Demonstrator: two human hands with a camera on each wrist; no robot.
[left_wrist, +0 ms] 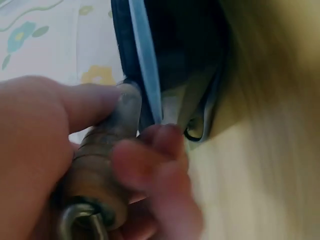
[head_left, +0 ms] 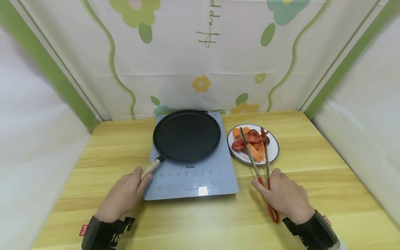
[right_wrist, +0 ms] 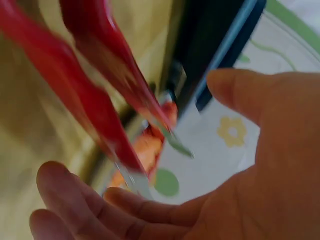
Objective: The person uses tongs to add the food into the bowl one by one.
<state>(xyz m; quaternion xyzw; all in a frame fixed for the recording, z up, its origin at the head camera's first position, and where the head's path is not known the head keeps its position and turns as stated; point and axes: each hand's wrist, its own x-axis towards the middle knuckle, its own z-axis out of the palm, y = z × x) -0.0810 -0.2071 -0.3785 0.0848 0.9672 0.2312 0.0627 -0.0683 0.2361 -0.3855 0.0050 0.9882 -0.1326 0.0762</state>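
Observation:
A black flat frying pan (head_left: 187, 137) sits on a light blue induction cooktop (head_left: 226, 170). My left hand (head_left: 123, 194) grips its wooden handle (left_wrist: 97, 170), with the thumb along the top and the fingers curled around it. To the right of the cooktop is a white plate (head_left: 273, 149) with a dark rim, holding red and orange food pieces (head_left: 254, 139). Metal tongs with red handles (right_wrist: 107, 127) lean with their tips over the food. Beside those handles is my right hand (head_left: 285, 194), its fingers and thumb spread apart, the tongs between them without being gripped.
Everything stands on a wood-grain table (head_left: 187, 225). A white cloth with flowers (head_left: 175, 62) hangs behind it, and plain white cloth walls (head_left: 365, 104) close off both sides. Black straps (head_left: 315, 231) circle both wrists.

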